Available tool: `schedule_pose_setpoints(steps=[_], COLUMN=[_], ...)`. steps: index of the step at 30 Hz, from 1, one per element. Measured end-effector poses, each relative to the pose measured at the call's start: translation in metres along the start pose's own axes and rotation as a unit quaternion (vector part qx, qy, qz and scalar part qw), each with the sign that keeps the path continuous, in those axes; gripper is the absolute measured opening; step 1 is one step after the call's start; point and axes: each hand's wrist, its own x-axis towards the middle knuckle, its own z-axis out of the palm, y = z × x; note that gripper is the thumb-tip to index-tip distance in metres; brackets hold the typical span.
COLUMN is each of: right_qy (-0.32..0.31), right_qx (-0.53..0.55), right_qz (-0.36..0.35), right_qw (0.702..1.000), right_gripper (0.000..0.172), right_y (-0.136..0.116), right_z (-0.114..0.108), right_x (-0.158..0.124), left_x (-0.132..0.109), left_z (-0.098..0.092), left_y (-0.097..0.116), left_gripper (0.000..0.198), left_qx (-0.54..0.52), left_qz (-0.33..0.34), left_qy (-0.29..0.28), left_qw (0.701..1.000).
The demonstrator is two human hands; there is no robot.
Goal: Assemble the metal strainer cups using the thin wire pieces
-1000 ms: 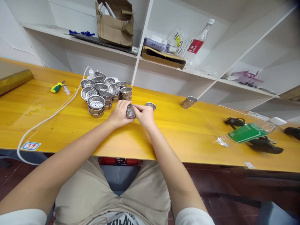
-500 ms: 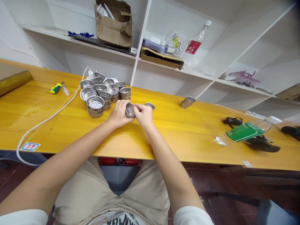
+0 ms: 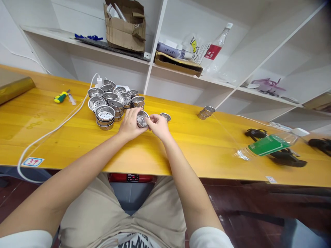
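Note:
A small perforated metal strainer cup (image 3: 142, 118) is held tilted above the tabletop, its open mouth turned toward me. My left hand (image 3: 131, 123) wraps around its left side. From the right, my right hand (image 3: 158, 126) pinches the rim, thumb inside the mouth. Just behind my right hand lies another strainer cup (image 3: 165, 116), partly hidden by it. To the left of my hands, several stacked strainer cups (image 3: 105, 113) of the same kind stand in a cluster. A short stack of strainer cups (image 3: 206, 112) sits apart at the right, near the shelf.
A white cable (image 3: 55, 130) loops across the yellow table (image 3: 77, 148) at left, near a green and yellow screwdriver (image 3: 61, 97). A bottle with a green label (image 3: 269, 145) lies at right beside black straps. White shelving (image 3: 155, 34) with a cardboard box (image 3: 125, 31) rises behind.
The cup in my hands has risen slightly and tilted, so its mouth faces me more. My right hand has shifted a little along its rim.

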Motion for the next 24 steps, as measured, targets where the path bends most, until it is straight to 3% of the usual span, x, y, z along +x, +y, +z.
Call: schedule_pose_setpoints(steps=[3, 6, 10, 15, 19, 24], right_qy=[-0.017, 0.054, 0.182, 0.201, 0.186, 0.237], right_qx=[0.010, -0.001, -0.056, -0.077, -0.093, -0.184], right_qz=[0.015, 0.058, 0.155, 0.235, 0.250, 0.226], right_qw=[1.000, 0.997, 0.969, 0.948, 0.945, 0.927], right_gripper=[0.021, 0.022, 0.025, 0.030, 0.033, 0.037], right_y=[0.005, 0.019, 0.055, 0.086, 0.086, 0.070], right_z=[-0.005, -0.022, -0.054, -0.064, -0.058, -0.070], right_x=[0.006, 0.019, 0.042, 0.054, 0.053, 0.044], left_x=[0.001, 0.001, 0.000, -0.003, -0.003, -0.003], left_z=[0.000, -0.001, 0.001, 0.009, 0.010, 0.011], left_y=[0.003, -0.001, -0.012, -0.024, -0.027, -0.031], left_gripper=[0.084, 0.089, 0.052, 0.032, 0.036, 0.054], left_qx=[-0.020, -0.032, -0.006, 0.014, 0.021, 0.012], left_qz=[-0.008, -0.004, -0.011, -0.037, -0.040, -0.051], left_qy=[-0.011, -0.019, -0.038, -0.065, -0.069, -0.084], left_qw=[1.000, 0.999, 0.999, 0.997, 0.997, 0.995])
